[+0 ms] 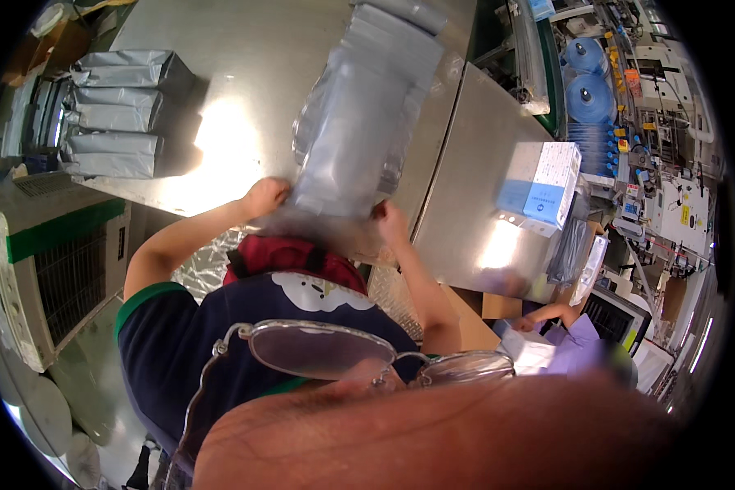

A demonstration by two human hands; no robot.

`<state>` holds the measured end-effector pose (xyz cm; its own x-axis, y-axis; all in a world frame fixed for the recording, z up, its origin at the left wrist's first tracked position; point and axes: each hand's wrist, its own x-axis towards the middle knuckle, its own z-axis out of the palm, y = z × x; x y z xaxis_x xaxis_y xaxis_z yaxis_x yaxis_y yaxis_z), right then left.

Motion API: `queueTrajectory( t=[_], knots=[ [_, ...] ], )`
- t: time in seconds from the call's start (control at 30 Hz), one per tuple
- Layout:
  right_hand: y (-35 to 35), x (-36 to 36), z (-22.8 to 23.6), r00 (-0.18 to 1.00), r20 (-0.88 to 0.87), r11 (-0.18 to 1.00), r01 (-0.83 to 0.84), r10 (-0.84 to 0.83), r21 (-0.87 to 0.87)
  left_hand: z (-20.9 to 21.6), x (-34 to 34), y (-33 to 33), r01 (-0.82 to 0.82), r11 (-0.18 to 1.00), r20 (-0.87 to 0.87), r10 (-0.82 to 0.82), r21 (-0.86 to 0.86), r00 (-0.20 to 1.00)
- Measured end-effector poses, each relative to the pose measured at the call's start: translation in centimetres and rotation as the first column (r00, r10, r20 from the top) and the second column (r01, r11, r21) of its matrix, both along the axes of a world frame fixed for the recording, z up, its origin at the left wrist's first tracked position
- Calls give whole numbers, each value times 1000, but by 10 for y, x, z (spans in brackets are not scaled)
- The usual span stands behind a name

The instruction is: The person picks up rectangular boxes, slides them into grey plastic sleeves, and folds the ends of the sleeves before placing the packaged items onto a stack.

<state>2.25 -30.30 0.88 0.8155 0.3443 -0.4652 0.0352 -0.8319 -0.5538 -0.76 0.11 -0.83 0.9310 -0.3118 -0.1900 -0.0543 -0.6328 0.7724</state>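
Note:
Spread along the metal table in front of me lies a pile of silvery-grey plastic bags (376, 98), the topmost reaching toward my body. Its near end is a grey bag edge (322, 219) smeared by motion, between my two hands. My left hand (267, 197) is closed at the left corner of that bag, fingers curled in. At the right corner, my right hand (391, 222) pinches the bag with the fingertips partly hidden. Toward the far left stand three filled grey bags (118, 110) in a row, their tops folded.
The metal table (253, 49) has a seam right of the pile. A blue and white box (541, 188) stands on its right part. At the lower right a person in a purple sleeve (578, 339) handles a white box. Machinery with blue reels (590, 98) lies beyond; a vented cabinet (65, 269) stands left.

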Motion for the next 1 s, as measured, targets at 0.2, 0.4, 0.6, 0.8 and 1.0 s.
queueTrajectory(
  t=[0.2, 0.4, 0.6, 0.8, 1.0],
  knots=[
    [-5, -31, 28, 906, 44, 864, -386, 421, -322, -22, -37, -7, -327, 943, -215, 307, -62, 927],
    [110, -29, 10, 971, 238, 854, -123, 0, 505, -17, -61, -14, -496, 744, -444, 296, -448, 846],
    [115, -33, -19, 951, 236, 727, -17, -202, 687, -39, -62, -10, -426, 723, -468, 159, -544, 869],
    [-158, -181, -89, 843, 258, 870, -396, 471, -295, 19, -38, 2, -130, 911, 425, -53, 391, 904],
    [-24, 7, 11, 510, 506, 708, -605, 696, -363, -1, 29, 8, 292, 848, 639, -526, 442, 561]
  ],
)
